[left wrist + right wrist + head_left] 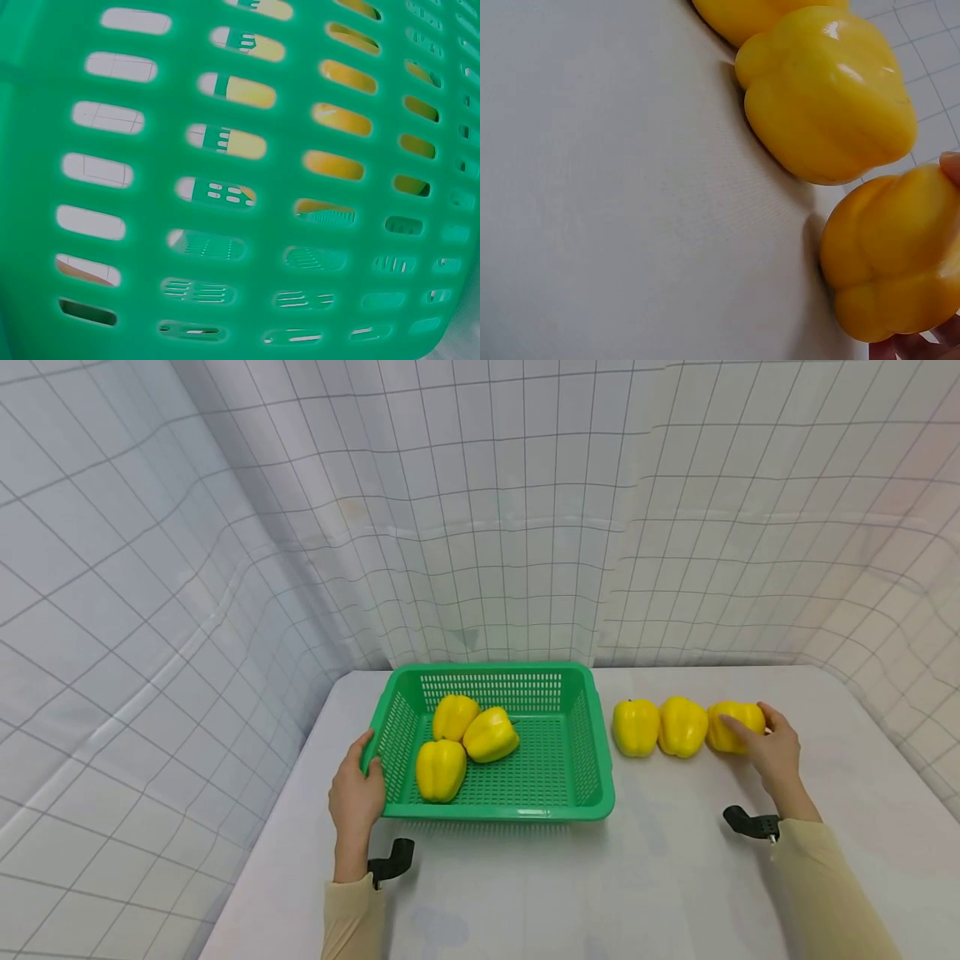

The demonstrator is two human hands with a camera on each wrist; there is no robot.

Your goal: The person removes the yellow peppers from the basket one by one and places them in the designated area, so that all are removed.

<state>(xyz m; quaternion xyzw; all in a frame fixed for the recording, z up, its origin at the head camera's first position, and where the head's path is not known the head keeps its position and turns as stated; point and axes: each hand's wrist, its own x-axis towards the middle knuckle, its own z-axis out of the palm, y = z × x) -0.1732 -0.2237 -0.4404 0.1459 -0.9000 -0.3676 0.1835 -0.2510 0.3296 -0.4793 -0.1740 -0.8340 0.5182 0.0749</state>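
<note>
A green plastic basket [495,812] with slotted walls stands on the white table. My left hand [357,789] grips its left rim, thumb on the inner side. Inside, toward the left, lie three yellow bell peppers, one at the back [454,718], one at the front [441,771] and one turned sideways [491,735]. On the right, my right hand [772,750] holds the outermost bell pepper [726,727] of a row of three between thumb and fingers. The right wrist view shows this bell pepper [892,255] low over the tabletop. Basket slots [225,90] fill the left wrist view.
Left of the held one are the row's middle bell pepper [683,727] and another bell pepper [636,728], close to the basket's right wall. White grid-patterned curtains [480,510] enclose the table [570,893] at the back and sides. Black wrist mounts [750,823] jut inward from both wrists.
</note>
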